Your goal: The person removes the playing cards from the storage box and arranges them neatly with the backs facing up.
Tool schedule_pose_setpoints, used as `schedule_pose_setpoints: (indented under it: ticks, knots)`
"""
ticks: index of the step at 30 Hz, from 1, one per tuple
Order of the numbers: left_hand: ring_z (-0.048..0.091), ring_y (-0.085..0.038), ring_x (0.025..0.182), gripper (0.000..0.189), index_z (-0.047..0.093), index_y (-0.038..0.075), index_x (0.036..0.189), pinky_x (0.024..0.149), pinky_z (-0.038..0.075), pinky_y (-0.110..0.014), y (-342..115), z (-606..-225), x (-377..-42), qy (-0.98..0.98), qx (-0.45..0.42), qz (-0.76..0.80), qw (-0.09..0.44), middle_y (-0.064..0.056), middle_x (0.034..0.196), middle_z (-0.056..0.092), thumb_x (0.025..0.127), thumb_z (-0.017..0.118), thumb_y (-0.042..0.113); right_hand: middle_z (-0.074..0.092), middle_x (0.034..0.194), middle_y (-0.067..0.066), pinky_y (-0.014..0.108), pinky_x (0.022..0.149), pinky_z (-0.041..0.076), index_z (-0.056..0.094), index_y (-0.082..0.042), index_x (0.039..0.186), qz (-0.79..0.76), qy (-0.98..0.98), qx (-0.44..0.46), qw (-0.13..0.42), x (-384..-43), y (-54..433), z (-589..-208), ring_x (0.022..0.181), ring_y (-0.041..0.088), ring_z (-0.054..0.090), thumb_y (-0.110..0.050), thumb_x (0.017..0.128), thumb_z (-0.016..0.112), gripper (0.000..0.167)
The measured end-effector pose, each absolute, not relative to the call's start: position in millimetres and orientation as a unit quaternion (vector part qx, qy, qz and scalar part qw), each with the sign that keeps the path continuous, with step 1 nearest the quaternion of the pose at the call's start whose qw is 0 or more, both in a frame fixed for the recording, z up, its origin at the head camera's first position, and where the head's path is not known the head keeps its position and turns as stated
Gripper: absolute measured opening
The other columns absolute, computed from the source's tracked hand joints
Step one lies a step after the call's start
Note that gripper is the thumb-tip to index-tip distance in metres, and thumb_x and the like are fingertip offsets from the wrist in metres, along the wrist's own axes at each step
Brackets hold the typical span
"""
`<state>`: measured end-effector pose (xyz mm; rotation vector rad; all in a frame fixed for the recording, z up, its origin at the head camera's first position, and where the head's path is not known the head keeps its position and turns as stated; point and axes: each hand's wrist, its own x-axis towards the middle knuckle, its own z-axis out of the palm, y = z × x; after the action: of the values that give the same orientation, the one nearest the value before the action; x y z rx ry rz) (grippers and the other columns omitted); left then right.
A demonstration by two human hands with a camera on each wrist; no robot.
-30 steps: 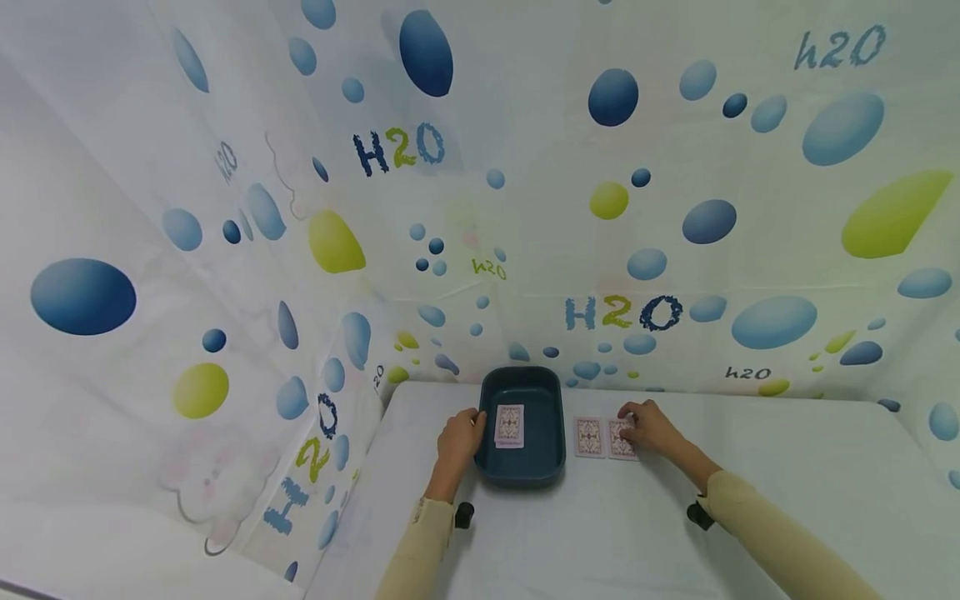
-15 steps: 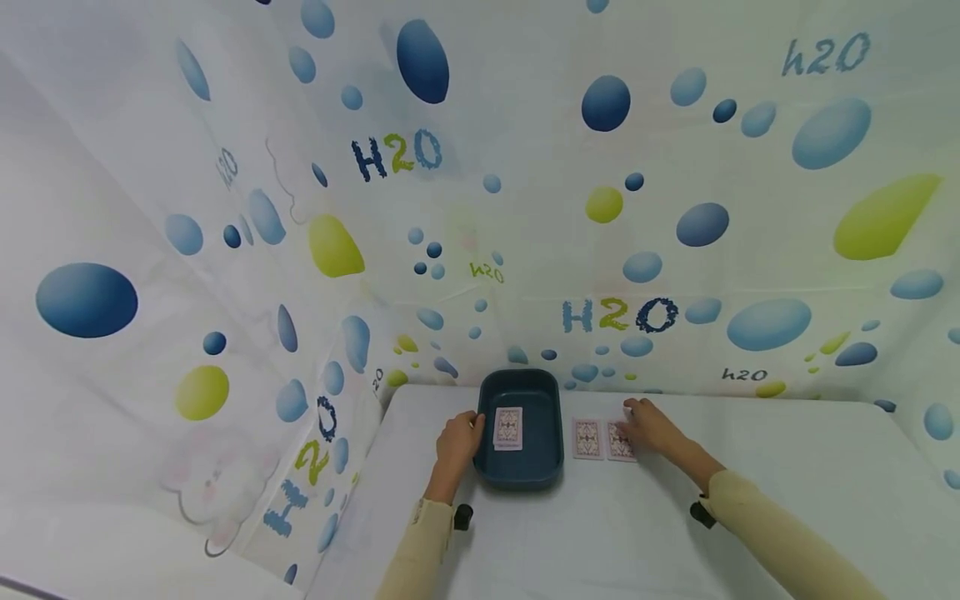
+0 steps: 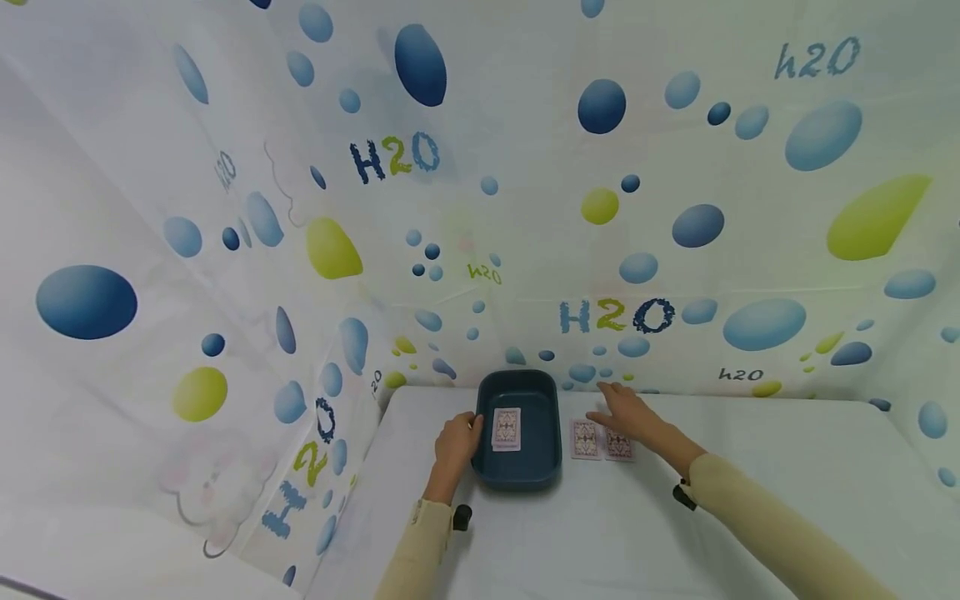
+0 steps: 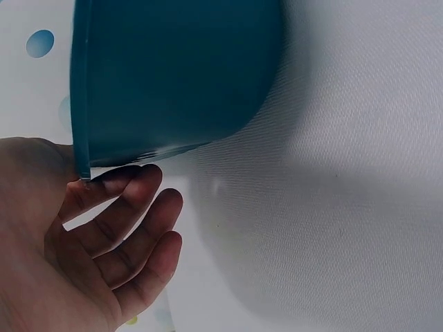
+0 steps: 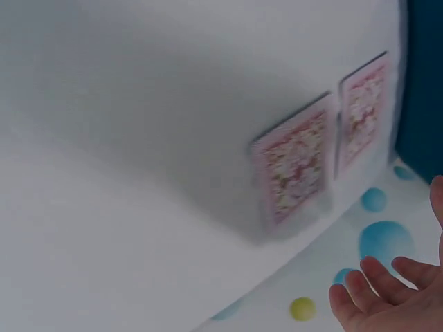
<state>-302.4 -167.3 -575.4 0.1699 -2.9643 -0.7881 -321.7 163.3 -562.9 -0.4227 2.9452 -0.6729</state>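
Resting between hands [image 3: 456, 442] [image 3: 633, 415]: teal tray [image 3: 536, 462], gripped by left; cards [image 3: 586, 441] near right.

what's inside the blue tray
A patterned card lies in the tray, with an edge of at least one more showing beneath. The top card covers the rest, hiding the count.

Wears a long, pale cream cloth left sleeve [image 3: 414, 546] and a matching pale cream right sleeve [image 3: 776, 532], plain in surface. Bears a small, black, blocky left wrist device [image 3: 462, 517] beside the sleeve's end and a similar black right wrist device [image 3: 684, 497]. Leaves the left hand [image 3: 455, 442] and right hand [image 3: 637, 419] bare.
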Motion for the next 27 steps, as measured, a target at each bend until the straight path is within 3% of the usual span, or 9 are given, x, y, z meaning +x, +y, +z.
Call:
schedule_pose_setpoints:
  ticks: [14, 27]
  knots:
    - [0.065, -0.024, 0.074, 0.029, 0.071, 0.007, 0.097, 0.064, 0.049, -0.042, -169.3, -571.0, -299.9, -0.964, 0.056, -0.257, 0.034, -0.011, 0.092, 0.074, 0.102, 0.057, 0.032, 0.052, 0.141, 0.027, 0.059, 0.109, 0.038, 0.043, 0.003, 0.145, -0.165, 0.961, -0.221, -0.006, -326.6, 87.6, -538.9, 0.131, 0.044, 0.051, -0.040, 0.095, 0.068, 0.071]
    - [0.053, -0.018, 0.061, 0.029, 0.067, 0.009, 0.083, 0.054, 0.040, -0.035, -168.4, -578.0, -302.3, -0.965, 0.040, -0.254, 0.059, -0.005, 0.072, 0.065, 0.102, 0.057, 0.030, 0.056, 0.133, 0.026, 0.058, 0.106, 0.041, 0.049, 0.004, 0.140, -0.147, 0.954, -0.263, 0.006, -333.3, 29.8, -547.1, 0.125, 0.043, 0.054, -0.038, 0.094, 0.070, 0.066]
